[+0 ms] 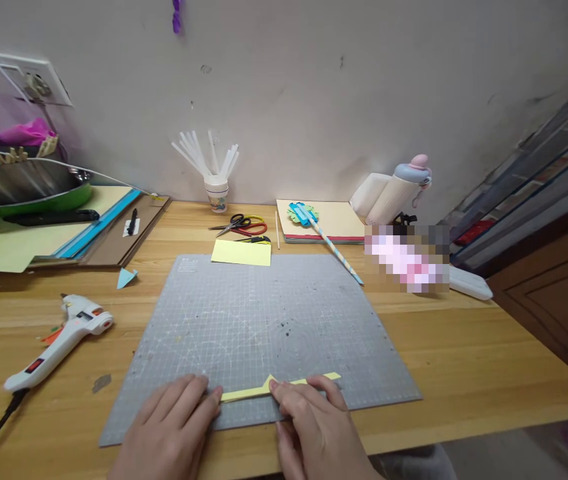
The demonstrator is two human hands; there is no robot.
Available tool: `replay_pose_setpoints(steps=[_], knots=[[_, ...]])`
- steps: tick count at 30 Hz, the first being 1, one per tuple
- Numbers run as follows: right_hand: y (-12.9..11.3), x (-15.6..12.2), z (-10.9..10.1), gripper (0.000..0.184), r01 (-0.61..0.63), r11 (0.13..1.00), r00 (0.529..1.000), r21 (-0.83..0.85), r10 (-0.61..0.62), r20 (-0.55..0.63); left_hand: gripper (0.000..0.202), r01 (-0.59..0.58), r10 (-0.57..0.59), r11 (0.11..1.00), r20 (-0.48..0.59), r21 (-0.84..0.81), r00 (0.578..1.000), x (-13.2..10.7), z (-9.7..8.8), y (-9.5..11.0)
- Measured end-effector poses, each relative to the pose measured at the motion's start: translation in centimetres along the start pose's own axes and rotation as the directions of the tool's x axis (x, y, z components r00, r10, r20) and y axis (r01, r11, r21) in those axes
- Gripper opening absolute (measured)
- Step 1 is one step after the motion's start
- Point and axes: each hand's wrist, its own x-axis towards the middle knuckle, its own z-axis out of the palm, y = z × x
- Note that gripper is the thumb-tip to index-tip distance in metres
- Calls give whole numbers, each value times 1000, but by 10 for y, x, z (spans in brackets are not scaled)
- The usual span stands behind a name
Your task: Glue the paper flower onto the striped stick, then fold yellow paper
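Observation:
A narrow yellow paper strip (247, 394) lies near the front edge of the grey cutting mat (244, 327), with a small peaked fold close to its middle. My left hand (171, 420) holds the strip's left end down, its fingers together and curled. At the fold, my right hand (311, 423) presses the paper with its index fingertip, while its other fingers rest along the right part; the strip's right tip sticks out past them. A yellow paper rectangle (241, 253) overlaps the mat's far edge, with a yellow-and-black cutter (259, 239) just behind it.
On the left lie a white glue gun (61, 343) and a blue paper scrap (126, 277). Scissors (247, 225) and a paper cup (217, 195) of white sticks stand farther back. A paper flower (304, 213) with a striped stem rests on a pad, beside a bottle (394, 193).

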Motion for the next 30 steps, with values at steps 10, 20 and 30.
replay_pose_setpoints(steps=[10,20,30], knots=[[0,-1,1,47,33,999,999,-16,-32,38,22,288,-291,957,-176,-43,940,-10,-24,-8],[4,-15,6,32,27,999,999,-22,-26,44,34,82,-82,996,9,-32,997,26,19,64],[31,-29,-31,37,-61,994,969,-94,81,234,34,-29,26,997,43,73,999,31,11,64]])
